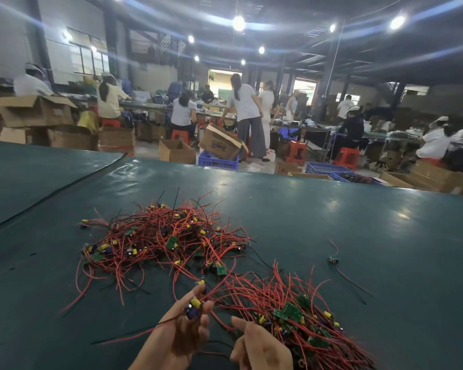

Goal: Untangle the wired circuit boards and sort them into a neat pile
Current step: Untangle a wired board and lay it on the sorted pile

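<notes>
A tangled heap of small green circuit boards with red and black wires [166, 236] lies on the dark green table [358, 236] ahead of me. A second pile of wired boards [300, 316], with wires fanned the same way, lies at the lower right. My left hand [182, 329] pinches one wired board [194, 307] with yellow and blue parts between thumb and fingertips, its wires trailing left and right. My right hand [257, 348] sits beside the sorted pile with fingers loosely curled, touching the pile's near edge; I cannot tell whether it holds wires.
A lone wired board [334, 260] lies apart at the right. Beyond the table's far edge stand cardboard boxes [219, 142], blue crates [217, 160], red stools and several people at work benches.
</notes>
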A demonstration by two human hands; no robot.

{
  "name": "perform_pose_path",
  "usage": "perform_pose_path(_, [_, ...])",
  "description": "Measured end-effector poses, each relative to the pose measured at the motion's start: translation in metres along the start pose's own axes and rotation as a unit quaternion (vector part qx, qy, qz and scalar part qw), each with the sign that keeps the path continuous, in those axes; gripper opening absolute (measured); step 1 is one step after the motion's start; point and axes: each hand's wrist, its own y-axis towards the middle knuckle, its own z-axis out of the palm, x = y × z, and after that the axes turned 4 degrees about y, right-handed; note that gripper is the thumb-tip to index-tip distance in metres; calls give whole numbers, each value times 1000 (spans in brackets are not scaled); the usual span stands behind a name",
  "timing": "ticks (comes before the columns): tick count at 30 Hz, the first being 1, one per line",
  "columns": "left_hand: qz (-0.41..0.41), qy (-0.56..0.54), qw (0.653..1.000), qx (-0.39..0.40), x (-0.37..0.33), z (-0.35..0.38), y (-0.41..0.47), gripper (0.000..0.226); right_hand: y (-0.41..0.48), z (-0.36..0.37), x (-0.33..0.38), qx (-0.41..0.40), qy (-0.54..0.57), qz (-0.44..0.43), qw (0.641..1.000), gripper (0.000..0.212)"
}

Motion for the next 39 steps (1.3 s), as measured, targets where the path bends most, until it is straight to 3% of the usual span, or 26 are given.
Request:
perform_pose_path(4, [61,131,989,26,9,2,-5,21,5,2,-7,-49,-14,-4,999,24])
perform_pose_path(9, [196,315,924,90,26,0,-13,24,4,9,-9,-73,7,8,997,14])
perform_pose_path(14, [245,374,887,112,32,0,-14,41,4,9,-14,-115,-36,-7,993,34])
perform_pose_path(23, [285,481,822,108,27,9,0,27,9,-5,-12,-167,-33,-78,982,33])
perform_pose_path(25, [350,531,771,33,13,6,12,19,11,-15,-11,-200,-95,-157,962,37])
perform_pose_path(27, [397,639,655,-72,-4,-5,25,23,15,-25,-7,-214,-232,-264,911,39])
perform_pose_path(29, [351,757,540,-109,-13,-21,39,39,19,-34,-5,-216,-340,-304,863,41])
perform_pose_path(31, [285,821,486,-95,-14,-35,48,51,20,-39,-8,-209,-395,-298,844,46])
perform_pose_path(36, [343,800,478,-116,-11,-47,48,39,20,-30,-16,-182,-375,-300,858,41])
perform_pose_path(39, [397,750,513,-128,-6,-45,42,29,17,-19,-19,-155,-331,-346,864,30])
